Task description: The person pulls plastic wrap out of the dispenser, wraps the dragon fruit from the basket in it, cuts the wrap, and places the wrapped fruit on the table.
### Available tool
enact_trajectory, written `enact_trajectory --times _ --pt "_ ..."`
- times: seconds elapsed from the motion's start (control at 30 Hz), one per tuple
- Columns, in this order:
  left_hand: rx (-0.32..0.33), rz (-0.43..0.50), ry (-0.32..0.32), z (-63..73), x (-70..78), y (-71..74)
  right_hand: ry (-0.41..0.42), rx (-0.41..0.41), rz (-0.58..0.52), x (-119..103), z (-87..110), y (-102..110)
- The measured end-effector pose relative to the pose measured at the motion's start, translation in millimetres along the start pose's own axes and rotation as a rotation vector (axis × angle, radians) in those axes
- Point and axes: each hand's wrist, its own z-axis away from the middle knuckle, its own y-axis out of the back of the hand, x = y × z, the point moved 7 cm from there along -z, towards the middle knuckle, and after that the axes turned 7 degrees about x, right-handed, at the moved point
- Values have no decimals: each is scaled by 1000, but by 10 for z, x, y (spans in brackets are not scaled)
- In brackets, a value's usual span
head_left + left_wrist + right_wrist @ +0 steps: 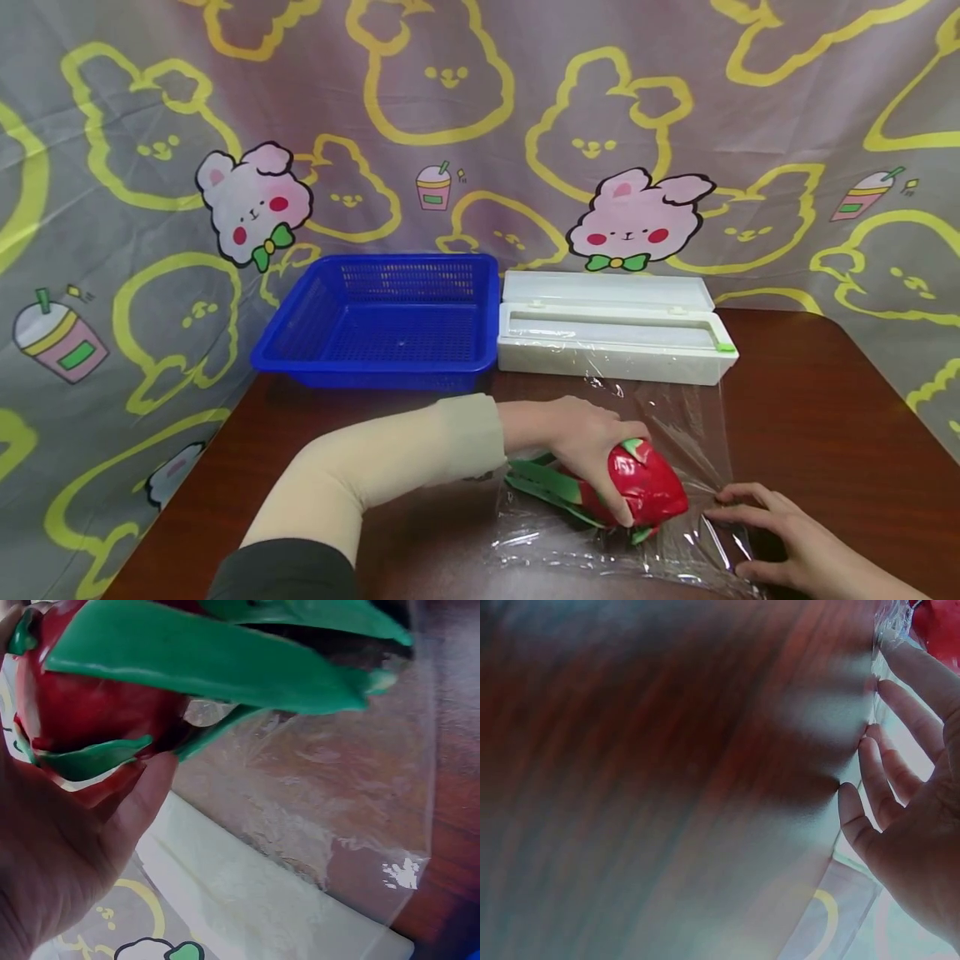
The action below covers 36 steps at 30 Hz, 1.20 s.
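My left hand (581, 437) grips a red dragon fruit (651, 483) with long green scales, thumb on one side and fingers over the other. In the left wrist view, the glossy red skin and green scales of the dragon fruit (112, 697) show above the left hand (67, 825). Beneath it, clear cling film (555, 542) spreads over the table, running from a white cling film box (615, 360). At the right edge of the film, my right hand (795, 533) touches it with spread fingertips. The right wrist view shows the same fingers slightly bent along the film's edge.
A blue plastic basket (375, 367) stands at the back left, beside the film box. The box's lid (607, 290) is raised, and a green slider (725, 347) sits at its right end. A patterned curtain (525, 167) hangs behind the brown wooden table (795, 400).
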Motion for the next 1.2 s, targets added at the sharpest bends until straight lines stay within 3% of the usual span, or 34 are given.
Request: enact_trajectory --times 0.17,0.4,0.53,0.8,0.93,1.07,1.2 --pt "52 2 19 45 -21 -31 19 12 24 -9 -9 9" --pt "121 0 42 74 -65 -39 112 102 111 -92 -39 84" --pt "146 24 48 64 -65 -23 86 74 91 -85 -41 72" --pt "191 -24 53 1 -10 162 110 91 90 -88 -20 82" --pt "173 -21 54 -38 31 167 119 100 94 -80 -26 84" --pt "135 -27 62 -57 57 64 118 85 74 -67 -19 60" --pt "138 -39 84 -59 43 -15 117 81 93 -59 -17 47"
